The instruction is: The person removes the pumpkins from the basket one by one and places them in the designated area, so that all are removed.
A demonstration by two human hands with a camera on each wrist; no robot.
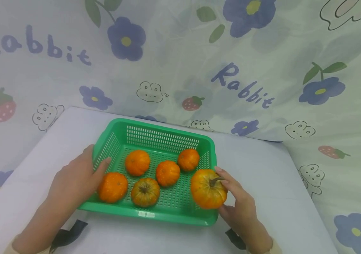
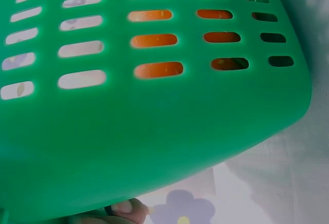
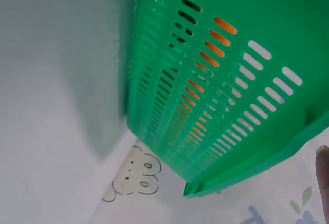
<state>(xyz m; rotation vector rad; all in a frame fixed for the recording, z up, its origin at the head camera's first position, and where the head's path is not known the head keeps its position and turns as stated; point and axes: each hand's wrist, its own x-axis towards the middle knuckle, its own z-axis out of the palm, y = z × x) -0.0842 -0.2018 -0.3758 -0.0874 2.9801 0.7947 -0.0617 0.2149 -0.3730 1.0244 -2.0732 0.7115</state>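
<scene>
Holding a ribbed yellow-orange pumpkin (image 1: 209, 189) at the basket's near right corner, the right grip (image 1: 239, 204) is curled round the fruit from its right side, and here is the relation that counts: basket to the left, grip to the right, pumpkin between them. In the head view the fruit overlaps the right rim, and most of it lies on the inner side. Whether it touches the plastic, the pictures don't settle. It is a squat shape with no strong long axis, but look at the stem (image 1: 215, 181), pointing right, straight at the fingers! The right grip is plainly the nearer one; the left grip (image 1: 77, 174) is across at the far end, clasping the left wall with the thumb over the rim.

And the green basket (image 1: 148, 212) itself? Its long side runs left to right across the white counter (image 1: 256, 169), with five pumpkins inside. An orange pumpkin (image 1: 113, 187) lies just beside the left thumb, a green-streaked pumpkin (image 1: 145, 192) sits next to it along the near wall, and three more orange ones are spread behind: one left of centre, one in the middle, one towards the far right corner. Bare mesh floor shows between that group and the held fruit.
</scene>
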